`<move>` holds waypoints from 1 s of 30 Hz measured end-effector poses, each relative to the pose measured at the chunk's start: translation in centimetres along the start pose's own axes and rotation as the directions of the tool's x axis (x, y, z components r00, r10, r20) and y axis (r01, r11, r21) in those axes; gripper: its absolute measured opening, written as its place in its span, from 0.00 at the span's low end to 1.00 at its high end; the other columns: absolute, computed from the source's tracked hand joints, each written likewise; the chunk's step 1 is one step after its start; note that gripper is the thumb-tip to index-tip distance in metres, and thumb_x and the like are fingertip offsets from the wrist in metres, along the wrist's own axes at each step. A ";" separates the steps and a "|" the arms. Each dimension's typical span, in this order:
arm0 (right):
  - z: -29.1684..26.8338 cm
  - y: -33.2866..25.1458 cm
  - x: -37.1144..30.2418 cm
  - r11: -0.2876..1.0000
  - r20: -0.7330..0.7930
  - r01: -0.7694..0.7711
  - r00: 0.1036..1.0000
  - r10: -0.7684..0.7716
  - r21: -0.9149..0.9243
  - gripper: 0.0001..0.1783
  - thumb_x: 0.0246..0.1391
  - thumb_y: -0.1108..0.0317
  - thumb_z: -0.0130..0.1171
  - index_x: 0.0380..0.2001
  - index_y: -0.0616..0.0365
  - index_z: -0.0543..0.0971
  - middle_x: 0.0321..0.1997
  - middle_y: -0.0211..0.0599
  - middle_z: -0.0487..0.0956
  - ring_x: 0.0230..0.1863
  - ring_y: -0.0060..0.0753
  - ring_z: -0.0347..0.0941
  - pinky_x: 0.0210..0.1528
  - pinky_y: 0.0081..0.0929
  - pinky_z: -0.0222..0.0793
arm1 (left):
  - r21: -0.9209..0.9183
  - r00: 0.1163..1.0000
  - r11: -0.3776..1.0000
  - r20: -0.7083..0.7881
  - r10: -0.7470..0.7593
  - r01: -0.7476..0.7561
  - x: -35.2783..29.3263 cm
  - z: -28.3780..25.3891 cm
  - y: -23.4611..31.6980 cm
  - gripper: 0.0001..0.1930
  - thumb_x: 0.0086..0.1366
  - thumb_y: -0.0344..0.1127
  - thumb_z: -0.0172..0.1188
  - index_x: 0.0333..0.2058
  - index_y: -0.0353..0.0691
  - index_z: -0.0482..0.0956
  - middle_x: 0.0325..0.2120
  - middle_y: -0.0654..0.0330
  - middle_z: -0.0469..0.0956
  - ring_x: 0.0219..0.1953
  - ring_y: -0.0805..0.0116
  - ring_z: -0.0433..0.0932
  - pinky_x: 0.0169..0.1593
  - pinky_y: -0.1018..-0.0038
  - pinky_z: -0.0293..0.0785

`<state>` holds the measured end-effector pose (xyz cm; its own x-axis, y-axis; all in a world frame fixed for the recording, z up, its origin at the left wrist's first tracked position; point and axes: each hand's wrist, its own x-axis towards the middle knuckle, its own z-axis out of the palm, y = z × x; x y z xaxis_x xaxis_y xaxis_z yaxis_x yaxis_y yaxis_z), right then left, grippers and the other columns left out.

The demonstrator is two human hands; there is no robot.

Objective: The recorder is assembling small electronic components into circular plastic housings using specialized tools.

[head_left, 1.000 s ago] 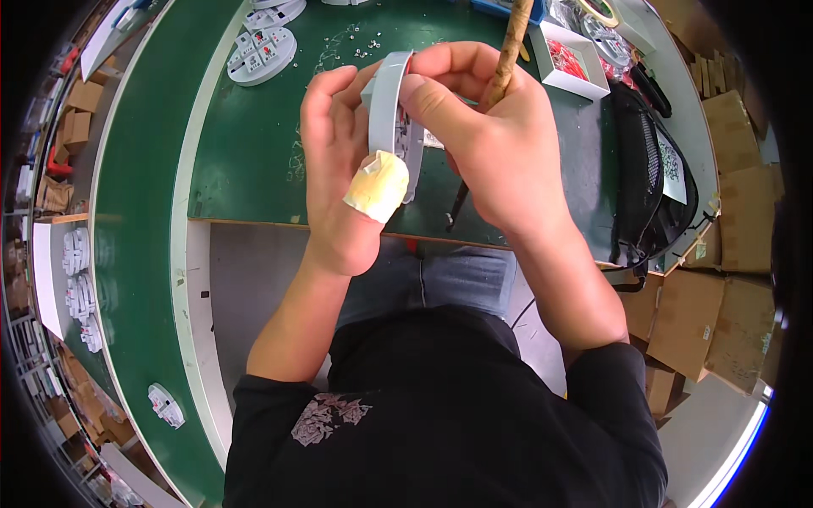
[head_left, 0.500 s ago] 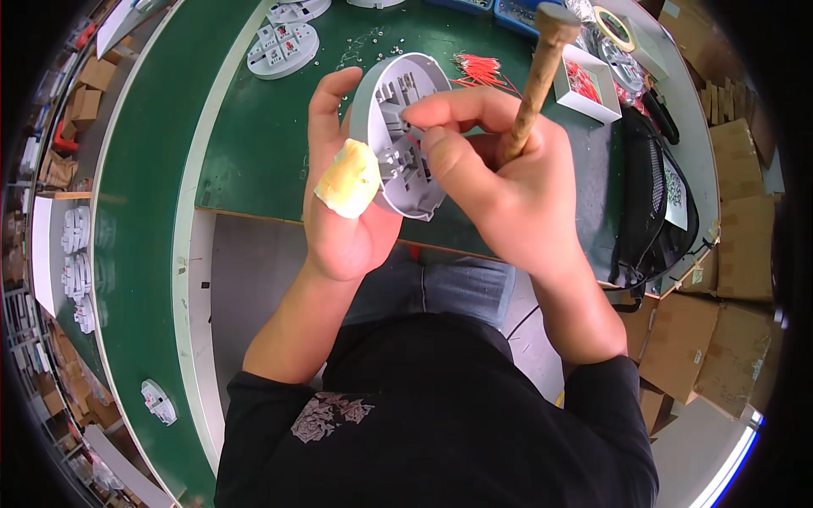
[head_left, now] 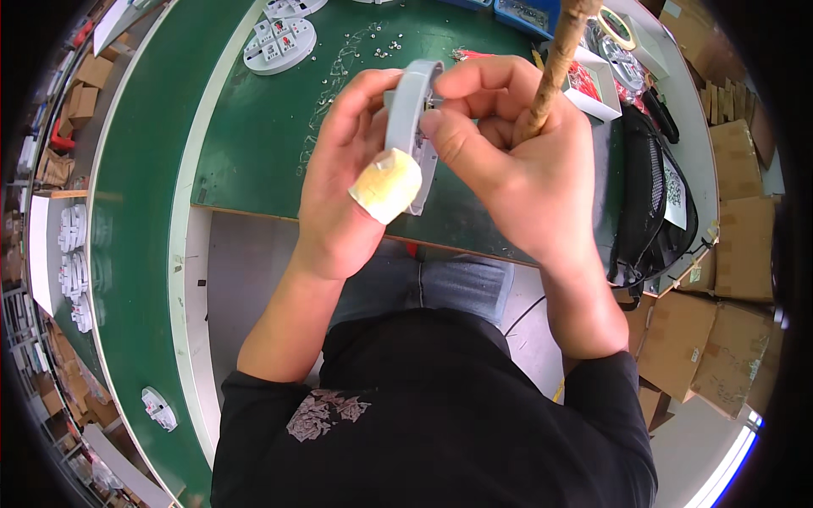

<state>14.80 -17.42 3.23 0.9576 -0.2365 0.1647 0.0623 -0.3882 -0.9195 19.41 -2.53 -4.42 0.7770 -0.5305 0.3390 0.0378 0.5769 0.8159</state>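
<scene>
My left hand (head_left: 332, 190) grips a round grey plastic housing (head_left: 409, 106), fingers behind it and the thumb at its lower rim. A pale yellow-and-white wrap (head_left: 388, 186) covers that thumb. The housing stands nearly edge-on, so most of its inside is hidden. My right hand (head_left: 538, 182) has a wooden stick (head_left: 559, 72) tucked into its palm, the stick rising past the upper edge of the view. Its thumb and index finger reach to the housing's open side; whether a small part lies between their tips cannot be seen.
White round housings (head_left: 279, 44) lie at the far left of the green bench (head_left: 254, 144), with small metal pieces (head_left: 381, 51) scattered nearby. A white box (head_left: 597, 102) of red wires, a blue bin (head_left: 525, 15) and a black bag (head_left: 648, 195) sit to the right.
The housing has turned from showing its inside to nearly edge-on and shifted slightly right. My right hand and the stick have moved a little right and up.
</scene>
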 end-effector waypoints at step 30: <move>-1.2 0.8 0.1 0.978 0.230 -0.173 0.963 0.142 0.117 0.09 0.56 0.76 0.68 0.33 0.63 0.75 0.34 0.33 0.81 0.34 0.15 0.76 0.37 0.15 0.72 | -0.478 0.979 0.866 -0.056 -0.196 0.145 -1.8 -0.5 -0.6 0.25 0.69 0.30 0.52 0.64 0.34 0.67 0.58 0.48 0.73 0.60 0.55 0.74 0.61 0.56 0.75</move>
<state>14.63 -18.81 2.95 0.9954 -0.0784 -0.0542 -0.0713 -0.2345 -0.9695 18.26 -1.63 -5.75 0.7888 -0.5971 0.1459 0.4462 0.7195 0.5321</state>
